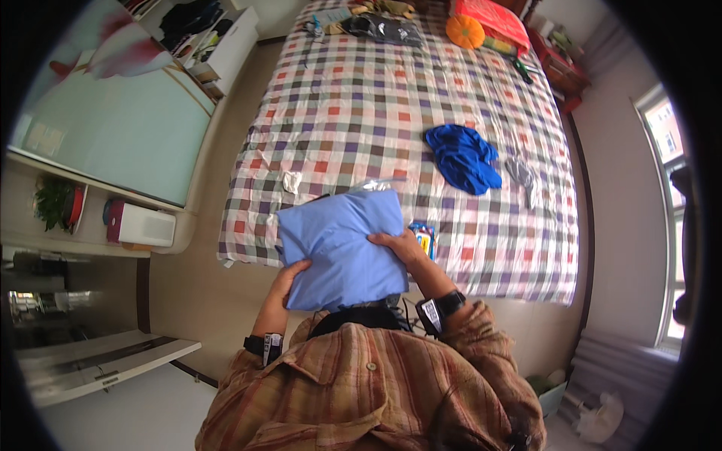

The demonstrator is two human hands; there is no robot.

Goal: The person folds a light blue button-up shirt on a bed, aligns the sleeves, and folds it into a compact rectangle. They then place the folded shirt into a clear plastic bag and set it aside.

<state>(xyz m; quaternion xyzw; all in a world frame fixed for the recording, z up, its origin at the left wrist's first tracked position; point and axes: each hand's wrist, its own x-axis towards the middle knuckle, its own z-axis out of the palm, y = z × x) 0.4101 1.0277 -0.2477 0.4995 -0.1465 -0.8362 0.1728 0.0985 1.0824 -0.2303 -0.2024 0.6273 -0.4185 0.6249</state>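
A light blue folded cloth garment (344, 248) is held up in front of my body, at the near edge of the bed. My left hand (289, 280) grips its left side, with the thumb on top and the fingers hidden beneath. On the right edge, my right hand (399, 246) holds it the same way, its thumb lying across the fabric. Just beyond the garment, a clear plastic bag (375, 185) partly shows. Beside my right hand, a blue and yellow packet (424, 239) lies on the checked bedspread (350, 135).
A crumpled royal blue cloth (465, 159) and a grey cloth (524, 177) lie on the bed's right side. A small white cloth (291, 181) is at left. At the far end are a dark plastic package (383, 29) and a round orange cushion (465, 31). A cabinet (118, 135) stands left.
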